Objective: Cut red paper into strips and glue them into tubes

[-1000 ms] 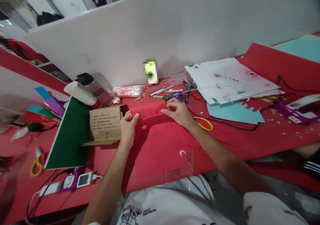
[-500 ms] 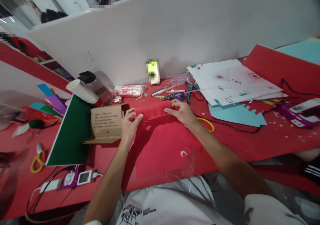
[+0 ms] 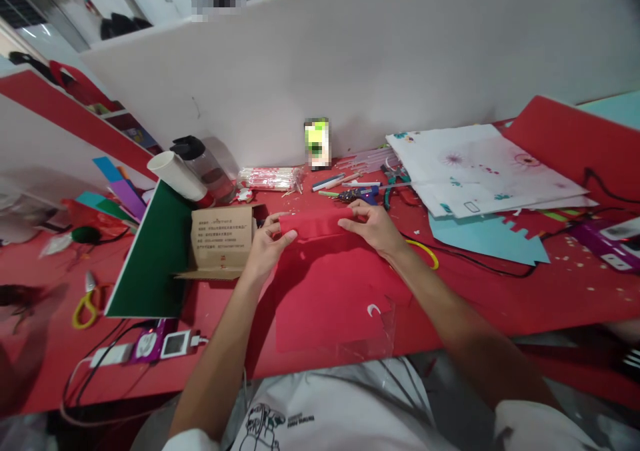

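A red sheet (image 3: 316, 223), paper or thin fabric, is held up between my two hands, its far edge bent over into a band. At the left end of that band my left hand (image 3: 270, 243) pinches it between thumb and fingers. My right hand (image 3: 373, 227) grips the right end the same way. Below them, the flat red material (image 3: 325, 304) spreads over the red table, with a small white crescent piece (image 3: 373, 311) on it. Clear film (image 3: 367, 345) shows near its front edge. Red lies on red, so the sheet's outline is hard to make out.
To the left stand a cardboard box (image 3: 223, 244), a green board (image 3: 147, 264) and yellow-handled scissors (image 3: 87, 304). Behind my hands lie a blue glue gun (image 3: 367, 193), pliers (image 3: 393, 181) and bundled sticks (image 3: 270, 178). At right are printed white sheets (image 3: 485, 167) and light-blue paper (image 3: 490, 237).
The whole view has shifted slightly, so things appear farther right. Both hands keep their pinch on the red sheet, and its folded band looks slightly narrower.
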The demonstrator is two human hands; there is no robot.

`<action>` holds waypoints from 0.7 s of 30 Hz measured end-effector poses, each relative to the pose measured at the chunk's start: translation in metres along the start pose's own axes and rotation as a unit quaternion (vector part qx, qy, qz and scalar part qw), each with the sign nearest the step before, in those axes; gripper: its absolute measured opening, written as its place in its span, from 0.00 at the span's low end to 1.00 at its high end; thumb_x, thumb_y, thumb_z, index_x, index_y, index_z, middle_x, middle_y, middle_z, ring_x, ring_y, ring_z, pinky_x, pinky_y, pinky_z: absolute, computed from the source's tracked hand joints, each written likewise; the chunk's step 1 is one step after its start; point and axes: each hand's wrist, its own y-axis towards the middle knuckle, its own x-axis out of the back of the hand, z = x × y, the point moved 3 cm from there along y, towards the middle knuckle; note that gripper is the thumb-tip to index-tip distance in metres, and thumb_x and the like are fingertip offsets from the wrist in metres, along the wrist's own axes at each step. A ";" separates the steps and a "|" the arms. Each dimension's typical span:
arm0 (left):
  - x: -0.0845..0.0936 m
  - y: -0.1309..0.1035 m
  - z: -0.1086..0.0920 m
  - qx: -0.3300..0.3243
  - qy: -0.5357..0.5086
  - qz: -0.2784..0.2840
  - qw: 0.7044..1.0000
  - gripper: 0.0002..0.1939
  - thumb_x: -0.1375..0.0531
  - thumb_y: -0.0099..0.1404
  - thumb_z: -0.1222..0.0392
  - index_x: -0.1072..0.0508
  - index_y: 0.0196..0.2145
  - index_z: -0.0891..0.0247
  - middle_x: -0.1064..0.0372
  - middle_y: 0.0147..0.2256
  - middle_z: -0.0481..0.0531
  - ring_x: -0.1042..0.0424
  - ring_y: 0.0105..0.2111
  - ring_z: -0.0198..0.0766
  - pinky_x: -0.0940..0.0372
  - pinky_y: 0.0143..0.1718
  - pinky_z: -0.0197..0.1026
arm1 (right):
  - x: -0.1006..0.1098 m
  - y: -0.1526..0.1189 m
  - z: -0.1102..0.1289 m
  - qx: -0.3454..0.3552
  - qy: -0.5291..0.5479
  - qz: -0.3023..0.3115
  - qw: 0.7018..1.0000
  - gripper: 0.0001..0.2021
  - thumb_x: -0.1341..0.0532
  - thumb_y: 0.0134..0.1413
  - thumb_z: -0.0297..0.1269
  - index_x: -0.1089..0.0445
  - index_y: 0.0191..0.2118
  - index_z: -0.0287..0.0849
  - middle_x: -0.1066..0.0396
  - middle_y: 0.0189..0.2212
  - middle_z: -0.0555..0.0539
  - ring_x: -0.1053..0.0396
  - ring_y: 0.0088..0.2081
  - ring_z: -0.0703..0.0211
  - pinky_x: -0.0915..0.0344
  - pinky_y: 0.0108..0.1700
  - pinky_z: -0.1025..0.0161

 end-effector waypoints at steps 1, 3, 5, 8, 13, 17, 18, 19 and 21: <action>0.000 -0.001 -0.002 0.001 -0.006 0.006 1.000 0.12 0.30 0.59 0.50 0.18 0.32 0.61 0.30 0.53 0.56 0.32 0.57 0.47 0.39 0.63 0.47 | 0.001 0.000 0.000 -0.001 -0.006 -0.002 1.000 0.12 0.28 0.46 0.48 0.22 0.28 0.44 0.33 0.36 0.48 0.34 0.40 0.55 0.38 0.43 0.57; -0.001 -0.001 -0.005 -0.001 -0.005 0.012 1.000 0.13 0.31 0.60 0.48 0.19 0.31 0.61 0.30 0.52 0.56 0.31 0.56 0.47 0.39 0.62 0.47 | 0.002 0.000 0.000 -0.002 -0.015 -0.013 1.000 0.13 0.28 0.45 0.48 0.23 0.26 0.44 0.33 0.35 0.48 0.34 0.39 0.56 0.39 0.42 0.58; -0.001 -0.002 -0.006 -0.007 0.018 0.005 1.000 0.16 0.32 0.62 0.46 0.21 0.28 0.62 0.29 0.49 0.56 0.30 0.54 0.47 0.39 0.60 0.47 | 0.002 0.000 -0.001 -0.001 -0.015 -0.029 0.999 0.15 0.28 0.45 0.49 0.26 0.24 0.44 0.33 0.35 0.49 0.35 0.38 0.57 0.39 0.42 0.58; -0.001 -0.002 -0.005 -0.011 0.069 -0.037 0.997 0.19 0.32 0.61 0.46 0.27 0.22 0.62 0.29 0.44 0.56 0.30 0.51 0.46 0.37 0.57 0.46 | 0.001 -0.001 -0.002 0.002 -0.014 -0.051 0.999 0.19 0.27 0.45 0.50 0.32 0.21 0.44 0.36 0.32 0.50 0.37 0.36 0.58 0.39 0.42 0.58; -0.004 -0.003 -0.003 -0.022 0.100 -0.078 0.992 0.14 0.29 0.57 0.51 0.23 0.23 0.62 0.30 0.47 0.57 0.30 0.52 0.48 0.38 0.59 0.49 | -0.002 -0.002 -0.002 -0.001 -0.002 -0.041 0.999 0.19 0.27 0.45 0.51 0.33 0.21 0.44 0.35 0.32 0.49 0.35 0.37 0.57 0.37 0.44 0.58; -0.005 -0.003 -0.007 -0.027 0.060 -0.051 0.997 0.16 0.29 0.57 0.51 0.26 0.21 0.62 0.29 0.52 0.59 0.30 0.54 0.49 0.38 0.60 0.49 | -0.001 -0.001 -0.004 -0.011 0.010 -0.030 0.999 0.17 0.26 0.42 0.53 0.23 0.27 0.44 0.31 0.35 0.47 0.32 0.39 0.55 0.34 0.44 0.57; -0.005 -0.003 -0.008 -0.028 0.052 -0.045 0.997 0.16 0.29 0.58 0.51 0.26 0.21 0.62 0.29 0.53 0.59 0.30 0.55 0.49 0.38 0.61 0.49 | 0.000 0.000 -0.006 -0.015 0.013 -0.028 0.999 0.17 0.26 0.41 0.53 0.22 0.28 0.44 0.30 0.35 0.47 0.32 0.39 0.54 0.34 0.44 0.57; -0.005 -0.003 -0.009 -0.029 0.045 -0.040 0.998 0.16 0.30 0.59 0.50 0.26 0.22 0.62 0.29 0.54 0.59 0.30 0.55 0.50 0.39 0.61 0.50 | 0.000 0.000 -0.007 -0.018 0.018 -0.025 0.999 0.18 0.26 0.42 0.54 0.21 0.29 0.44 0.30 0.35 0.47 0.32 0.40 0.54 0.33 0.43 0.57; -0.006 -0.004 -0.010 -0.028 0.033 -0.030 0.999 0.15 0.31 0.60 0.49 0.24 0.25 0.62 0.29 0.53 0.60 0.30 0.55 0.50 0.39 0.61 0.50 | -0.001 -0.001 -0.012 -0.028 0.031 -0.018 0.999 0.18 0.26 0.42 0.54 0.22 0.29 0.44 0.30 0.35 0.48 0.32 0.39 0.54 0.33 0.43 0.58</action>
